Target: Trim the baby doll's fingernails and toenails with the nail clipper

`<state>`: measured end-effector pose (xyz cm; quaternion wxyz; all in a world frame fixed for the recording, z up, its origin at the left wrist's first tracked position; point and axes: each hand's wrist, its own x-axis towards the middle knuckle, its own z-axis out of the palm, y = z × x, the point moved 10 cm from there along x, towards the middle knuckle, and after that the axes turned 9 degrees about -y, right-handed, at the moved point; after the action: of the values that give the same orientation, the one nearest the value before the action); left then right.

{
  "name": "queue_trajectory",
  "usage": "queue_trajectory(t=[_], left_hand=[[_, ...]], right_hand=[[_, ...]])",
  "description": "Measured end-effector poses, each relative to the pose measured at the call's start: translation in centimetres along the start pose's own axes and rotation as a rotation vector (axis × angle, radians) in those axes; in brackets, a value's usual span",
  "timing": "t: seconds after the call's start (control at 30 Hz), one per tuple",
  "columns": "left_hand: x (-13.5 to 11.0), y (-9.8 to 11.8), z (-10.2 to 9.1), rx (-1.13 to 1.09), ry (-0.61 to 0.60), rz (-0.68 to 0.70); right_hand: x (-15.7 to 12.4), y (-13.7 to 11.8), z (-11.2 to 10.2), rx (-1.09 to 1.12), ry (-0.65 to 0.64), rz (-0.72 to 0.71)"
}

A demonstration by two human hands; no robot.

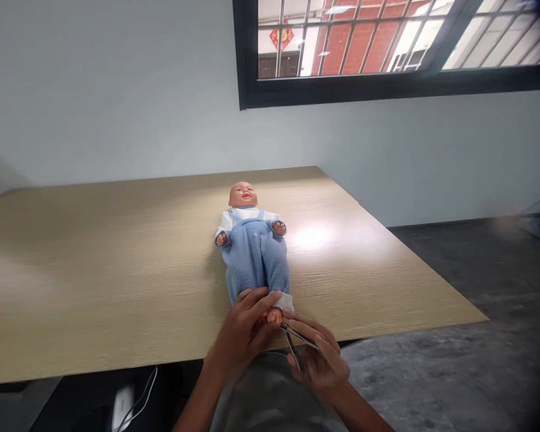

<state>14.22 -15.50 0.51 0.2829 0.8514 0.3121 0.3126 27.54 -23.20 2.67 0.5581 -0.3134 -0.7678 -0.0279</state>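
Observation:
A baby doll (251, 252) in blue fleece dungarees and a white top lies on its back, feet toward me at the table's front edge. My left hand (245, 324) is closed around the lower leg near the white cuff (284, 301), by the doll's bare foot (274, 316). Metal nail clippers (299, 337) are in my right hand (321, 357), their lever and body spread apart in a V. The jaws of the clippers are at the toes; whether they touch a toe I cannot tell. My left hand covers the doll's other foot.
The light wooden table (117, 270) reaches back to a pale wall (117, 90). Above it is a dark-framed window (342, 90) with bars. Below the table's front edge lie a white device (123, 403) and a white cable (146, 393). Grey floor (414, 384) shows on the right.

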Motion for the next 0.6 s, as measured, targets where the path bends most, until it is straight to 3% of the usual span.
queue_trajectory(t=[0.2, 0.6], left_hand=[[-0.1, 0.1, -0.1, 0.01, 0.011, 0.02], [-0.2, 0.2, -0.4, 0.008, 0.004, 0.056]], right_hand=[[1.1, -0.7, 0.2, -0.043, -0.077, 0.021], [2.3, -2.7, 0.4, -0.103, -0.122, -0.089]])
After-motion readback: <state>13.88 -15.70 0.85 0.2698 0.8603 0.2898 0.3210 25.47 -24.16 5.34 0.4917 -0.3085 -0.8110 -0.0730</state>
